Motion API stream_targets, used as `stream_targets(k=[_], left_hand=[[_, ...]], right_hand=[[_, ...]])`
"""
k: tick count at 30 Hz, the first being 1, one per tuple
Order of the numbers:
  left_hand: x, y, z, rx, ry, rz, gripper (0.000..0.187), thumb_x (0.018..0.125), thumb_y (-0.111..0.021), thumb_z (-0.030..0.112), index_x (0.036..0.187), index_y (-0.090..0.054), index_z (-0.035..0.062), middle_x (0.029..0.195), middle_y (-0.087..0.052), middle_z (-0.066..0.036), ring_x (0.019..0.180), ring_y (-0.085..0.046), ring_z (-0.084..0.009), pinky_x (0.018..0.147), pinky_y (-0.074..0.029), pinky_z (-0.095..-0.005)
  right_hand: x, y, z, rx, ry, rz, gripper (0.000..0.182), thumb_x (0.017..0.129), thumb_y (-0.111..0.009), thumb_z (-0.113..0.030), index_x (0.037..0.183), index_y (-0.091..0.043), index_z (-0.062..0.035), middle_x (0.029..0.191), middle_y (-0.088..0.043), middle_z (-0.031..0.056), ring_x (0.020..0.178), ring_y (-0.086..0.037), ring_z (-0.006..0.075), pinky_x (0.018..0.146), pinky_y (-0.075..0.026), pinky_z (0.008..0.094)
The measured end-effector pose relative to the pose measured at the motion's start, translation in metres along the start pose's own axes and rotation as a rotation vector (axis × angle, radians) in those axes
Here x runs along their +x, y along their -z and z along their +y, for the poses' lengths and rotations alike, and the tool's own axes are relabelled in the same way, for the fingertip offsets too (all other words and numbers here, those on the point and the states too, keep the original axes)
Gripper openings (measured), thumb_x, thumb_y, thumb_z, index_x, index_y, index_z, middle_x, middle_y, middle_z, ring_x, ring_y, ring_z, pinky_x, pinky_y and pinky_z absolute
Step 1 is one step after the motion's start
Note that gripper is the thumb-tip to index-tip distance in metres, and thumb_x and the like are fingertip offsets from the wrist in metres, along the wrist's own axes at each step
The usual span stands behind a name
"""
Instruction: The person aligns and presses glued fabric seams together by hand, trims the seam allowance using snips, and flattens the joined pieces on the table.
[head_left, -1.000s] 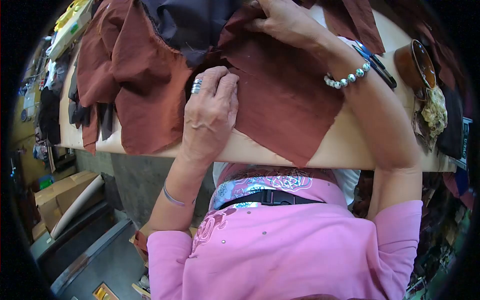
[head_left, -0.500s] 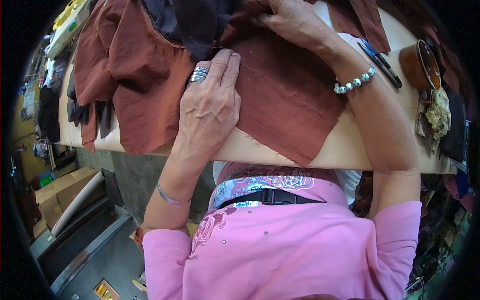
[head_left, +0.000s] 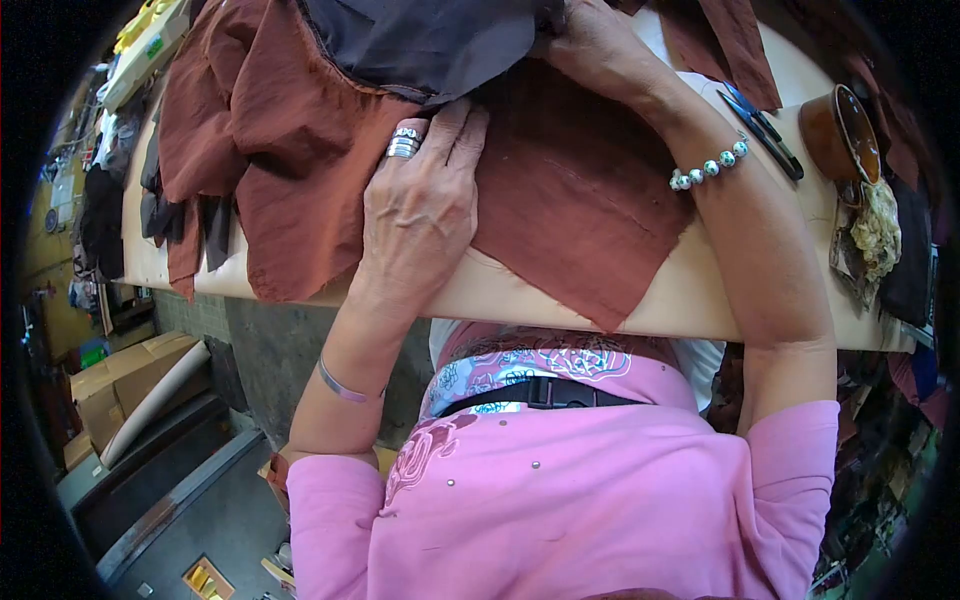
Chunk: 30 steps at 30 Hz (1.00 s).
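Observation:
Rust-brown fabric (head_left: 590, 220) lies across the pale table (head_left: 690, 305), with gathered folds of it at the left. Over its upper part is dark navy fabric (head_left: 430, 50), its curved edge just above my left fingertips. My left hand (head_left: 425, 200), with rings on one finger, presses on the brown fabric at the seam, its fingers close together. At the top, my right hand (head_left: 600, 50) has its fingers bent at the right edge of the dark fabric; the fingertips are partly hidden, but it seems to grip that edge.
Scissors with blue and black parts (head_left: 762, 130) lie right of my right forearm. Beside them stands a brown cup (head_left: 838, 135), with a crumpled yellowish cloth (head_left: 876, 240) below it. Cardboard boxes (head_left: 130, 385) are on the floor at the lower left.
The dark fabric has spread down and right over the brown fabric and now shows a wide, flatter area. My right hand has shifted slightly; my left hand stays almost in place.

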<state>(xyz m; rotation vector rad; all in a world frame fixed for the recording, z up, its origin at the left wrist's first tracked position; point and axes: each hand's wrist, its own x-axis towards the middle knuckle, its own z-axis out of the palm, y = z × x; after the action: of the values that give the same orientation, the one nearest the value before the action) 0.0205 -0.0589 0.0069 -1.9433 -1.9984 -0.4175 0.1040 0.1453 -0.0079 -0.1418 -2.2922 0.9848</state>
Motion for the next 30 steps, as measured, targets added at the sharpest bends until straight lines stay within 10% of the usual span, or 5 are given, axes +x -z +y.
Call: stream_targets(k=[11, 16, 23, 30], left_hand=[[0.016, 0.023, -0.023, -0.48, 0.083, -0.032, 0.032, 0.088, -0.048, 0.001, 0.119, -0.055, -0.0001, 0.115, -0.059, -0.02, 0.097, -0.06, -0.0341, 0.084, -0.048, -0.0387], [0.027, 0.033, -0.023, -1.108, 0.528, -0.21, 0.041, 0.094, -0.044, 0.005, 0.134, -0.043, 0.0015, 0.116, -0.063, -0.011, 0.081, -0.063, -0.0131, 0.072, -0.052, -0.0257], [0.023, 0.01, -0.048, -0.199, 0.205, 0.162, 0.028, 0.091, -0.048, 0.009, 0.117, -0.058, 0.0022, 0.114, -0.062, -0.015, 0.094, -0.063, -0.0279, 0.083, -0.049, -0.0356], [0.025, -0.006, -0.072, -0.201, 0.253, 0.115, 0.02, 0.089, -0.056, 0.016, 0.102, -0.062, 0.0026, 0.105, -0.062, -0.015, 0.097, -0.058, -0.0339, 0.086, -0.046, -0.0403]], right_hand=[[-0.023, 0.022, -0.049, -0.366, -0.162, 0.075, 0.048, 0.076, -0.064, -0.002, 0.12, -0.044, -0.0057, 0.101, -0.06, 0.0159, 0.095, -0.059, 0.0345, 0.079, -0.047, 0.04], [-0.043, -0.015, -0.06, -0.086, 0.094, -0.069, 0.029, 0.072, -0.053, 0.005, 0.1, -0.054, -0.0032, 0.091, -0.06, 0.0184, 0.091, -0.058, 0.0361, 0.078, -0.047, 0.0431], [-0.045, -0.027, -0.054, -0.119, 0.152, -0.077, 0.019, 0.071, -0.054, 0.006, 0.087, -0.05, -0.0032, 0.081, -0.055, 0.0162, 0.085, -0.054, 0.0374, 0.076, -0.045, 0.0435], [-0.045, -0.025, -0.054, -0.194, 0.149, -0.179, 0.041, 0.067, -0.049, 0.015, 0.104, -0.053, -0.0015, 0.106, -0.059, 0.0136, 0.101, -0.052, 0.0305, 0.087, -0.045, 0.0377]])
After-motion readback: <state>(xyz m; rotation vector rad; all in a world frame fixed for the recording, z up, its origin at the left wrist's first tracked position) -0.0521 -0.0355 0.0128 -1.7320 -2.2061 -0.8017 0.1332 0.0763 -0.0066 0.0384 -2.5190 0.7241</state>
